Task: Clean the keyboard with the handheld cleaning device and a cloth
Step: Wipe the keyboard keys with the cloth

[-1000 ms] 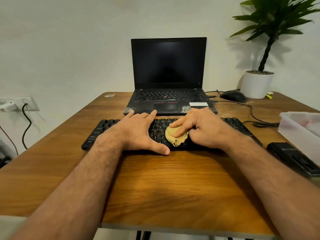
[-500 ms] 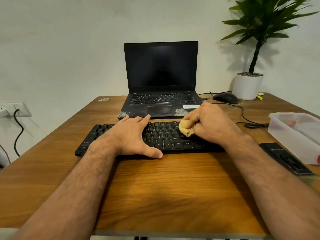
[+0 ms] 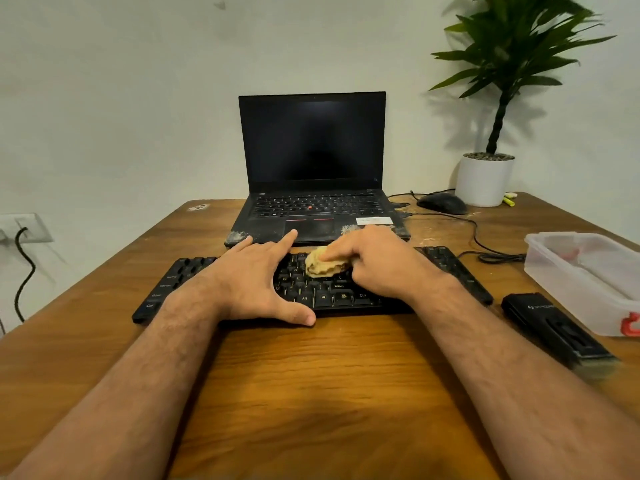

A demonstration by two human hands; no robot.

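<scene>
Keyboard [image 3: 450, 271] lies across the counter [image 3: 311, 393] just before the laptop [image 3: 311, 161]. On its left half my left hand [image 3: 252, 282] rests with fingers straight and spread; at its middle my right hand [image 3: 377, 265] pinches the yellow cloth [image 3: 322, 266] against the keys.

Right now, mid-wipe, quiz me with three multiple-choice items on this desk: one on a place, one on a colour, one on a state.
1. Where does the crumpled yellow cloth lie?
A. on the black external keyboard
B. in the clear plastic box
C. beside the plant pot

2. What colour is the round pot under the green plant?
A. black
B. white
C. red

3. How is the open black laptop's screen?
A. showing a bright window
B. folded shut
C. dark

Answers: 1 A, the right hand presses it onto the keys; 2 B, the pot is plain white; 3 C, the upright screen is all black.
</scene>
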